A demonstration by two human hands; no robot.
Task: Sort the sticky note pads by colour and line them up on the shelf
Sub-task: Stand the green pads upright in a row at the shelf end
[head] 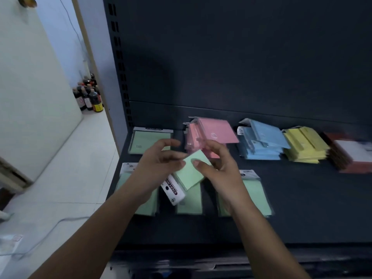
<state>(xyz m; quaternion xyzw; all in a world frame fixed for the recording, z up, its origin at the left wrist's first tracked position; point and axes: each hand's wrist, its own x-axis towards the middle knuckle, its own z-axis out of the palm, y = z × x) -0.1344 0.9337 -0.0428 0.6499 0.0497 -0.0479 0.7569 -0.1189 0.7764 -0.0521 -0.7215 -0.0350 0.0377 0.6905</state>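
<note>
Between fingers [198, 164] (tilted): green pad [190, 175]

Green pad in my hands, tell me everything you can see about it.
The green pad is a pale green square block, seemingly in a clear wrapper, with a white header card printed in black at its lower-left end. It is tilted diagonally, held above the front row of green pads on the dark shelf. The left hand pinches its upper corner; the right hand grips its right edge, thumb on the face.
</note>
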